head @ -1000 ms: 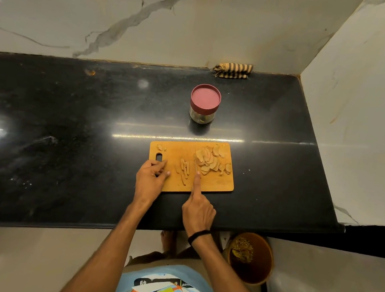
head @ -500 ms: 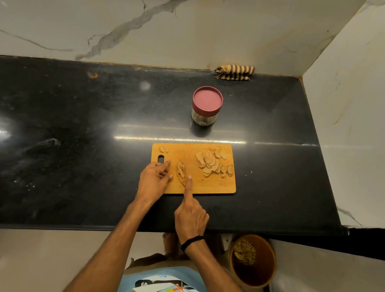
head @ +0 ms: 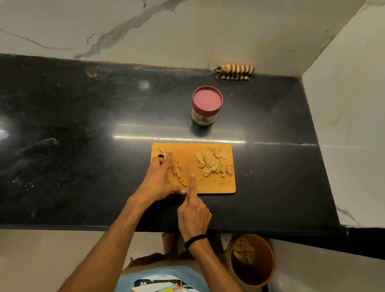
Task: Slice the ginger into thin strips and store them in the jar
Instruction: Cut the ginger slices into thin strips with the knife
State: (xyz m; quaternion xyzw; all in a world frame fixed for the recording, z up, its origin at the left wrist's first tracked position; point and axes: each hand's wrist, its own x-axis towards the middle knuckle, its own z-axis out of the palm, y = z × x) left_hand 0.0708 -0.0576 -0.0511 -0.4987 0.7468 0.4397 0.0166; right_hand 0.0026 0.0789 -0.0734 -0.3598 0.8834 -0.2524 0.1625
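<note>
A wooden cutting board (head: pixel 218 186) lies on the black counter. Flat ginger slices (head: pixel 208 164) are piled on its right half, and thin ginger strips (head: pixel 178 172) lie on its left half. My left hand (head: pixel 158 178) rests flat on the board just left of the strips, thumb along the front edge. My right hand (head: pixel 193 214) grips a knife (head: pixel 191 169) with the index finger stretched along the blade, which is seen edge-on just right of the strips. Behind the board stands the glass jar (head: pixel 206 106), its maroon lid on.
A striped folded cloth (head: pixel 234 71) lies at the back wall. A marble side wall closes off the counter on the right. On the floor below the counter's front edge stands a brown bin (head: pixel 252 259) holding scraps.
My right hand and the knife shifted left, from the slice pile to beside the strips. The strips are now gathered closer to my left hand, which has flattened onto the board.
</note>
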